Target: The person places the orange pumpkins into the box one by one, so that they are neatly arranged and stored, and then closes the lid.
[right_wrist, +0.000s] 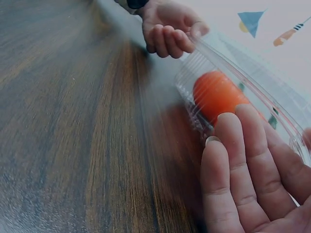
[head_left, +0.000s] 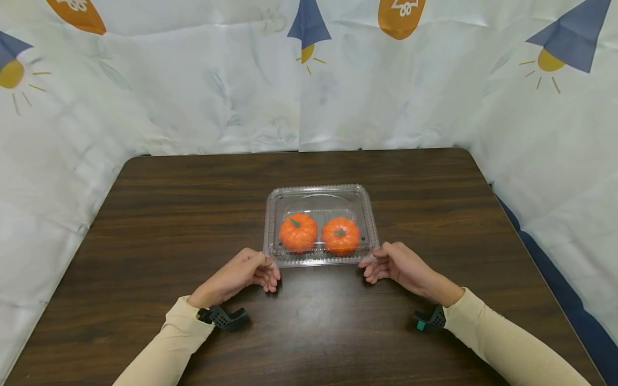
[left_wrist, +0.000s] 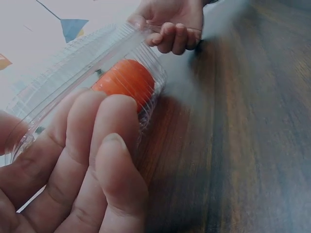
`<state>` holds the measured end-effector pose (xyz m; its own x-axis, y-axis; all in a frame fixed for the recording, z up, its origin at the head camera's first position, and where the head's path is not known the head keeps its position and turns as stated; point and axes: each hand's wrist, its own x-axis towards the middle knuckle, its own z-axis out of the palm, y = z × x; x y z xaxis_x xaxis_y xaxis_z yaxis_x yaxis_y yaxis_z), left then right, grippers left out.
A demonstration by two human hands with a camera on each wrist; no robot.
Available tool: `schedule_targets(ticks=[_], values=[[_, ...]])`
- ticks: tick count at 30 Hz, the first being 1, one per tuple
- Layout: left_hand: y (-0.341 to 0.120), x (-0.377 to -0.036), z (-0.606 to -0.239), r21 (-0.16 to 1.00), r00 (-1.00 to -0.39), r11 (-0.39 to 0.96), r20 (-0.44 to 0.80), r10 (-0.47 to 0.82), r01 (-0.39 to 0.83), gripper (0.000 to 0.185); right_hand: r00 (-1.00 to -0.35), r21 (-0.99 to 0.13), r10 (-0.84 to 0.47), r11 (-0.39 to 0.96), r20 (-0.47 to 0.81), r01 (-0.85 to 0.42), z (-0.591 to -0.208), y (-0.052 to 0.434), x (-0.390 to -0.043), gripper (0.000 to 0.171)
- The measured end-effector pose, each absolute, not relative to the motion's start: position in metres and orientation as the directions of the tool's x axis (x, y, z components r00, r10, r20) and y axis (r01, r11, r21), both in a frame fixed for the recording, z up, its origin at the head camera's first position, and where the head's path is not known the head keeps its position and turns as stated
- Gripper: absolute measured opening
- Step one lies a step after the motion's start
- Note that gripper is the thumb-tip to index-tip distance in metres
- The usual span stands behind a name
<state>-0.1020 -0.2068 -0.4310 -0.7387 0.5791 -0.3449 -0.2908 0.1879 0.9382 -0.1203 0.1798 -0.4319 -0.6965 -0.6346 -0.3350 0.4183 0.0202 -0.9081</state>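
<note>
A clear plastic clamshell container (head_left: 318,260) sits on the table with its lid down. Through the lid show two small orange pumpkins with green stems, a left pumpkin (head_left: 298,232) and a right pumpkin (head_left: 340,236), side by side near the front. My left hand (head_left: 243,274) pinches the rim at the near left corner between thumb and index finger, the other fingers loosely bent below it. At the near right corner, my right hand (head_left: 398,268) pinches the rim likewise. Both wrist views show an orange pumpkin (left_wrist: 129,80) through the ribbed side wall, partly behind the fingers.
The dark wood-grain table (head_left: 318,343) extends around the container. A white patterned curtain (head_left: 193,96) hangs behind its far edge and along both sides. Each wrist wears a dark strapped device, one on the left (head_left: 229,318) and one on the right (head_left: 431,319).
</note>
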Motion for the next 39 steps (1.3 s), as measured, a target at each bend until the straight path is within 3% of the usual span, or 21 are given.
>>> schedule_targets(ticks=[18, 28, 39], values=[[-0.2063, -0.1011, -0.4329, 0.945, -0.736, 0.141, -0.319, 0.598, -0.295, 0.039, -0.733, -0.914, -0.594, 0.01, -0.332, 0.405, -0.4307, 0.177, -0.118, 0.038], [-0.2072, -0.1018, -0.4331, 0.937, -0.733, 0.148, -0.339, 0.59, -0.315, 0.039, -0.721, -0.929, -0.629, 0.005, -0.291, 0.37, -0.4331, 0.1793, -0.1203, 0.038], [-0.2093, -0.1043, -0.4341, 0.924, -0.735, 0.168, -0.376, 0.565, -0.343, 0.046, -0.709, -0.902, -0.594, 0.068, -0.379, 0.425, -0.4318, 0.1823, -0.1246, 0.042]])
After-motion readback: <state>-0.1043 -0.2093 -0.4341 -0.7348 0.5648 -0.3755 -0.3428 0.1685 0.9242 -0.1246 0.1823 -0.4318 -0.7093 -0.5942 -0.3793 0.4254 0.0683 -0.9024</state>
